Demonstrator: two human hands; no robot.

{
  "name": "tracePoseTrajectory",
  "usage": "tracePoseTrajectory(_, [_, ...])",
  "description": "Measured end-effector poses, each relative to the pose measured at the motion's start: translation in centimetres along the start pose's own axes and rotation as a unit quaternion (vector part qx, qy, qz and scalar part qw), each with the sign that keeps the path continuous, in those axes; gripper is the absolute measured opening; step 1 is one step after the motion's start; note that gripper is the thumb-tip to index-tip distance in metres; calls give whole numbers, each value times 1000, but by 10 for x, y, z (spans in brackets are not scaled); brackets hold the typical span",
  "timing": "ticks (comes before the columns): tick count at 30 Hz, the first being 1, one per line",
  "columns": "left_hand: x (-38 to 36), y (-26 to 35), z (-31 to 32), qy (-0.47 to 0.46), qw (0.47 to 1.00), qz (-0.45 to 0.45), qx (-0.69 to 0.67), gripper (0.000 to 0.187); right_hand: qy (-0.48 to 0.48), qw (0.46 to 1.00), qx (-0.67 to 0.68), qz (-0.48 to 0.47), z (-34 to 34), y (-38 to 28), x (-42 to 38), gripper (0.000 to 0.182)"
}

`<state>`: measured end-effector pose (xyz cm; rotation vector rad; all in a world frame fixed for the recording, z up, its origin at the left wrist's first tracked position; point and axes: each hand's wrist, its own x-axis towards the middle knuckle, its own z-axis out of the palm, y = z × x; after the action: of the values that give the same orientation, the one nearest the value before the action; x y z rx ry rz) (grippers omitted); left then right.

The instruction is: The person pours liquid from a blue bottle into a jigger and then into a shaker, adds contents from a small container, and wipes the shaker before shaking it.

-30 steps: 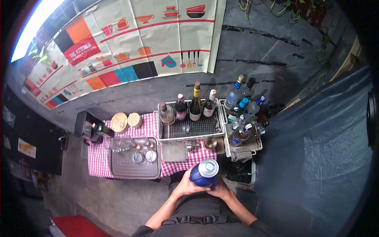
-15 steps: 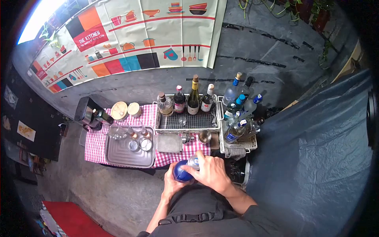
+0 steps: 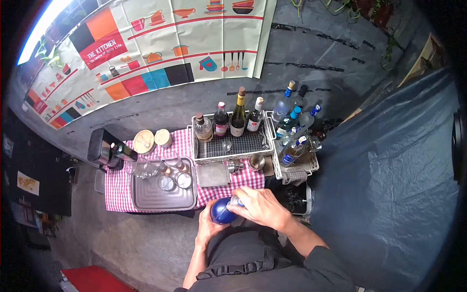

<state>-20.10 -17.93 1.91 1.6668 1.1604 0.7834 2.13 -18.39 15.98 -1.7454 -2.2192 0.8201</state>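
My left hand (image 3: pixel 208 225) is wrapped around the side of a glossy, round blue object (image 3: pixel 222 210), held in front of my body beyond the table's front edge. Fingers of my right hand (image 3: pixel 263 208) close around a small silver-and-blue cylindrical piece (image 3: pixel 236 200) right at the blue object's upper right side. Most of that piece is hidden by the fingers, and I cannot tell whether it is joined to the blue object. Just beyond my hands lies a red-and-white checked cloth (image 3: pixel 214 195), with a folded grey towel (image 3: pixel 214 174) on it.
A grey tray (image 3: pixel 163 202) with several glasses stands left. Behind the towel, a white wire basket (image 3: pixel 194 156) holds bottles; another basket (image 3: pixel 315 169) with several bottles is at right. A steel cup (image 3: pixel 256 162) stands near the towel. A dark plastic sheet (image 3: pixel 379 194) hangs at right.
My right hand has shifted slightly, and its fingers now cover more of the silver-and-blue piece. The blue object has moved slightly left and up in view. The whole view has shifted a little.
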Motion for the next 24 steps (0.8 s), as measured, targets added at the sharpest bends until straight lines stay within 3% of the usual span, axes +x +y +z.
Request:
tracePoseTrajectory(1, [0, -8, -2, -6, 1000, 9, -9, 79, 55, 989, 59, -127, 2, 5, -1, 84])
tracePoseTrajectory(4, [2, -14, -10, -26, 999, 21, -35, 80, 111, 978, 104, -145, -11, -14, -11, 79])
tracePoseTrajectory(6, [5, -15, -14, -50, 997, 23, -45, 80, 110, 993, 28, -32, -6, -22, -9, 74])
tracePoseTrajectory(9, [10, -17, -18, -60, 997, 30, -28, 80, 56, 998, 33, -8, 1, -17, -3, 63])
tracePoseTrajectory(11, [12, -18, -21, -75, 996, 24, -38, 81, 118, 977, 20, -179, 1, -9, -2, 48])
tracePoseTrajectory(12, [14, -21, -21, -79, 996, 25, -39, 81, 120, 977, 19, -176, -4, -8, -3, 48])
tracePoseTrajectory(15, [17, -32, -20, -83, 994, 4, -72, 81, 202, 953, 205, -98, -22, -2, -7, 47])
tracePoseTrajectory(16, [18, -34, -20, -83, 993, 5, -78, 83, 212, 937, 274, -30, -18, 9, -10, 45])
tracePoseTrajectory(18, [20, -36, -22, -86, 993, 5, -85, 85, 311, 868, 388, -1, 4, 35, -6, 51])
tracePoseTrajectory(20, [21, -36, -22, -70, 991, -22, -112, 85, 303, 891, 334, 47, 23, 67, -3, 43])
tracePoseTrajectory(22, [22, -44, -21, -67, 989, -14, -129, 85, 319, 875, 343, 118, 51, 94, -2, 39])
tracePoseTrajectory(24, [25, -33, -24, -64, 992, -28, -108, 85, 344, 851, 382, 106, 79, 128, 6, 40])
